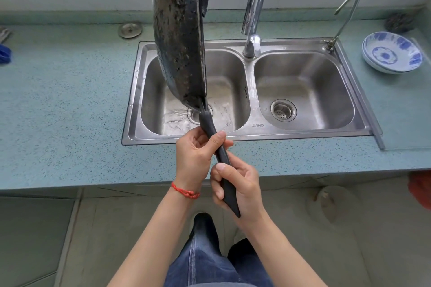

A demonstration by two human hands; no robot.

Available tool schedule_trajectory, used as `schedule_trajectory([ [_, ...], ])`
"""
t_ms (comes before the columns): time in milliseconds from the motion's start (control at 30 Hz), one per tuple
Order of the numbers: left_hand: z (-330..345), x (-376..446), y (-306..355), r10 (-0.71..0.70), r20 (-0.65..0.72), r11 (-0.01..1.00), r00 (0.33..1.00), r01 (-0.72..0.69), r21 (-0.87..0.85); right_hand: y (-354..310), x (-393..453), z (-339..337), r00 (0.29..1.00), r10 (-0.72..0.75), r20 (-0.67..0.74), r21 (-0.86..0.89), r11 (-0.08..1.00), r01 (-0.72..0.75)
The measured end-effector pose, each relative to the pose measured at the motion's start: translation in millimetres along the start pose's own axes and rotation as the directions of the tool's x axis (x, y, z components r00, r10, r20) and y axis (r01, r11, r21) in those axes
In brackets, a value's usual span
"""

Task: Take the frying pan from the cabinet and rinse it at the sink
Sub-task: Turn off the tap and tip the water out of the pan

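Two hands clamp frying pan (pixel 179 37) handle: left hand (pixel 196 156) above right hand (pixel 238 184); pan on edge beyond grip, over sink (pixel 233 91).

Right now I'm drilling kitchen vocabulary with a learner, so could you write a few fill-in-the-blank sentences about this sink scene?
1. Both hands, the left hand and the right hand, grip the frying pan by its ____.
2. The pan is held on edge over the ____ basin of the sink.
3. No water runs from the tall ____.
4. The blue-and-white bowls sit on the counter to the ____ of the sink.

Missing words: handle; left; faucet; right
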State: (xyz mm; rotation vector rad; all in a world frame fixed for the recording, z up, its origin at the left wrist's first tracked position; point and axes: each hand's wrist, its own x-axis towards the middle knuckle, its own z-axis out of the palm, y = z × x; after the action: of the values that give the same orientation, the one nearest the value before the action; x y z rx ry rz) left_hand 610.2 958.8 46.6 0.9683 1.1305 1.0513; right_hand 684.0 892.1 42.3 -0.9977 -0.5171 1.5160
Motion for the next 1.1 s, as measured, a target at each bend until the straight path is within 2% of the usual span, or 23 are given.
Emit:
schedule_trajectory([
  [800, -4.2, -3.9, -2.5, 0.021, -0.043, 0.994, 0.999, -0.016, 0.107, 9.4, -0.7, 3.0, 0.995, 0.102, 0.012, 0.182, 0.978, -0.102],
  [1100, -6.3, -6.2, -1.8, 0.038, -0.062, 0.99, 0.997, -0.03, 0.138, 14.3, -1.0, 9.4, 0.989, 0.137, 0.047, 0.323, 0.935, -0.145],
])
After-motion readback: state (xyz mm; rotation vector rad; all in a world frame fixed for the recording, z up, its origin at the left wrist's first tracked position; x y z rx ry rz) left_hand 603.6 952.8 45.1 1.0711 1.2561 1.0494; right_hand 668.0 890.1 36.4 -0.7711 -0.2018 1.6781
